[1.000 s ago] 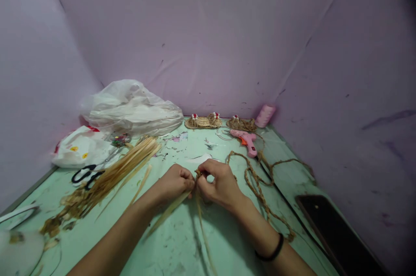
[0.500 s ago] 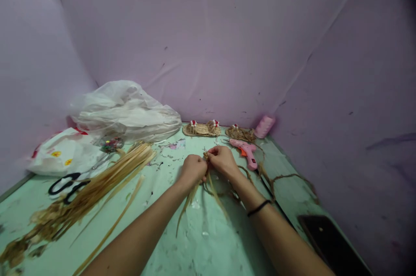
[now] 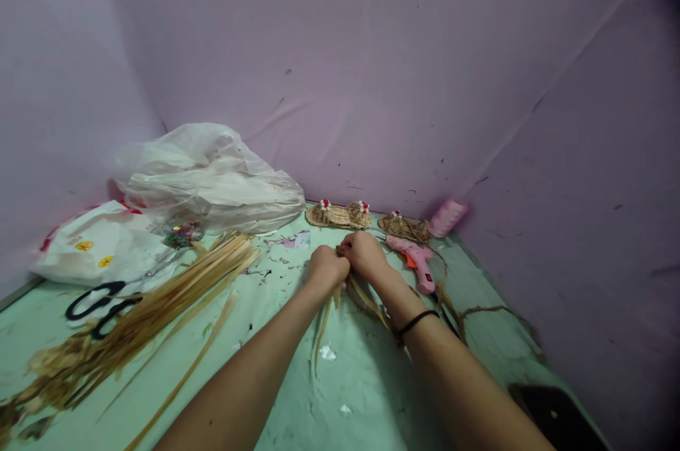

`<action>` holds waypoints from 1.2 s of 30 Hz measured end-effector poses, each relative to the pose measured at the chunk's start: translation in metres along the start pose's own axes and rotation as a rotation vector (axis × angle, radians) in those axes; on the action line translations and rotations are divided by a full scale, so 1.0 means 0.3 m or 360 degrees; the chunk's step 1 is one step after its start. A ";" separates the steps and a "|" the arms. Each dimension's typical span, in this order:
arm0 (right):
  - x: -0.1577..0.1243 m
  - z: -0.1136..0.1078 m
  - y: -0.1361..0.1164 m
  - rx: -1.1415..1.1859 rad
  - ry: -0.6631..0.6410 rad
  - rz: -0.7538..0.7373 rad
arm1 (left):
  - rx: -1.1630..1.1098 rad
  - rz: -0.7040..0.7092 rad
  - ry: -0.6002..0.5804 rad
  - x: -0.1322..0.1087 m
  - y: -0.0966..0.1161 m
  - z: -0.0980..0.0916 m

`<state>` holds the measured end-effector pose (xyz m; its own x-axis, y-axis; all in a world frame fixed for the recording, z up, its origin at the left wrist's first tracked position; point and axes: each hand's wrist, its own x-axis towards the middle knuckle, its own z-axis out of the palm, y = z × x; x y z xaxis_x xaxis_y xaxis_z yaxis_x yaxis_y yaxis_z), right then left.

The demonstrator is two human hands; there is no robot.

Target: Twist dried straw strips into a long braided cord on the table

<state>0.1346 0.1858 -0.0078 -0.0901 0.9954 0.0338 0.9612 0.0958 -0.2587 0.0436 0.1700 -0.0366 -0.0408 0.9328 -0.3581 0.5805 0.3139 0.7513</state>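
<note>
My left hand [image 3: 328, 268] and my right hand [image 3: 365, 253] meet over the middle of the table, both closed on a small braid of dried plant fibre [image 3: 340, 250]. Most of the braid is hidden behind my fingers. Loose flat fibre strands [image 3: 323, 330] hang below my left hand, and others trail under my right wrist. Just right of my right hand lies a pink glue gun [image 3: 411, 254] with an orange trigger. Beyond my hands, small woven slippers [image 3: 340, 216] with red and white beads rest against the wall.
On the left lie a bundle of dried fibre strips [image 3: 180, 302], black-handled scissors [image 3: 95, 306], a white bag [image 3: 100, 242] and a clear plastic bag [image 3: 212, 182]. To the right are a pink thread spool [image 3: 448, 217], a braided cord [image 3: 499, 309] and a dark phone [image 3: 555, 415].
The view has shifted slightly left, so most things sit farther right. My hands stay together on the braid, and the strands beneath have swung right. My right fingers are more curled over it.
</note>
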 end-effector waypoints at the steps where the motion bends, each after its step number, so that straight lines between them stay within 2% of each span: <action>1: -0.005 0.000 0.007 -0.0007 -0.0029 -0.0027 | 0.0078 0.0022 0.0029 0.000 -0.001 -0.003; 5: -0.043 0.006 0.034 0.0103 -0.0102 -0.0141 | 0.0402 0.0212 0.0167 -0.003 -0.003 -0.025; 7: -0.054 0.009 0.034 0.0153 -0.0100 -0.0130 | 0.0478 0.0279 0.0137 -0.005 -0.003 -0.037; 12: -0.025 0.001 -0.009 0.0093 -0.0032 0.0105 | 0.0517 0.0310 0.0065 -0.026 0.005 -0.057; 17: -0.027 0.012 -0.014 0.0101 -0.0076 -0.0020 | 0.0581 0.0346 0.0114 -0.068 0.015 -0.056; 23: -0.135 0.021 0.001 0.0308 -0.0021 0.0004 | 0.0509 0.0433 0.0073 -0.034 -0.013 -0.050; 29: -0.264 -0.013 -0.052 0.0186 -0.0049 0.0122 | 0.0381 0.0495 0.0009 0.009 -0.046 -0.042; 36: -0.328 -0.034 -0.042 0.0098 0.0003 0.0193 | 0.0333 0.0453 0.0008 0.021 -0.039 -0.045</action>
<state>0.1340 0.0867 0.0020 0.0261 0.9997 0.0004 0.9472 -0.0246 -0.3196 0.0256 0.1748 -0.0401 0.1431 0.9787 -0.1475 0.7231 -0.0017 0.6907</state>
